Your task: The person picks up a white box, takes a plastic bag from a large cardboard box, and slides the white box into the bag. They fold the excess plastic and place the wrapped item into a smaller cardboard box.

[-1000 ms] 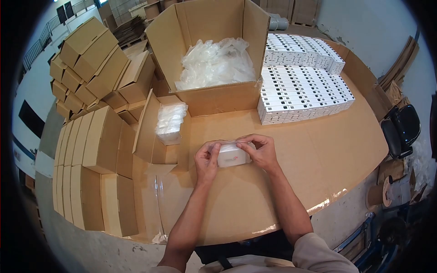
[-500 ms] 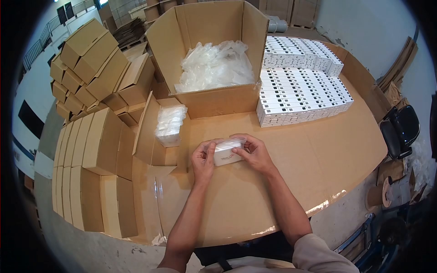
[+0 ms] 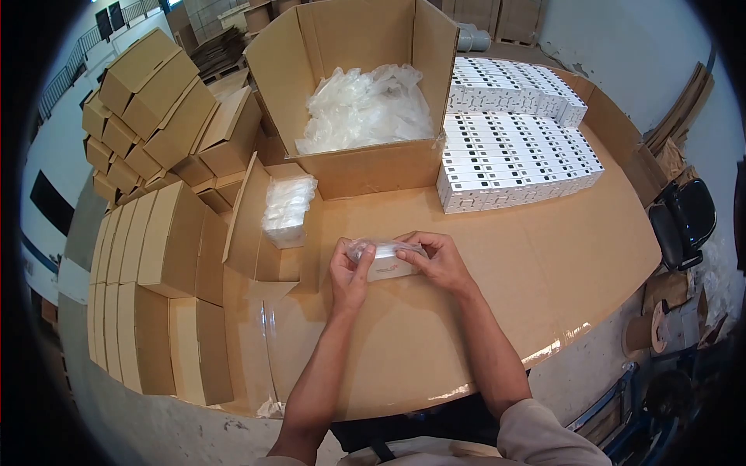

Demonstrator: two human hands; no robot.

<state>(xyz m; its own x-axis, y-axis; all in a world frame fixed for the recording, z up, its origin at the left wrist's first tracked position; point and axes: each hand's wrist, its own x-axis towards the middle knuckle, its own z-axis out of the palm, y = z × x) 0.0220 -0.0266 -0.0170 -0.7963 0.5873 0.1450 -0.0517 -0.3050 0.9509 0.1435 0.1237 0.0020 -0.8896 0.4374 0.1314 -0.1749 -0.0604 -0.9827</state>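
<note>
A small white box (image 3: pixel 391 269) with faint print on its front, in a clear plastic bag, is between my two hands over the cardboard-covered table. My left hand (image 3: pixel 350 273) grips its left end, the thumb on the plastic at the top. On the right end, the fingers and thumb of my right hand (image 3: pixel 437 262) press the bag's film against the upper edge. To the left, several bagged white boxes (image 3: pixel 287 211) stand in a row inside an open cardboard carton (image 3: pixel 242 221).
A large carton (image 3: pixel 373 172) of clear plastic bags (image 3: pixel 365 109) stands at the back. Stacked white boxes (image 3: pixel 517 159) are to its right. Brown cartons (image 3: pixel 159 248) fill the left side, with more piled behind. A black chair (image 3: pixel 688 225) is beyond the table's right edge.
My left thumb and fingers have shifted on the plastic, which is now folded down more over the box's top. The camera view has moved slightly.
</note>
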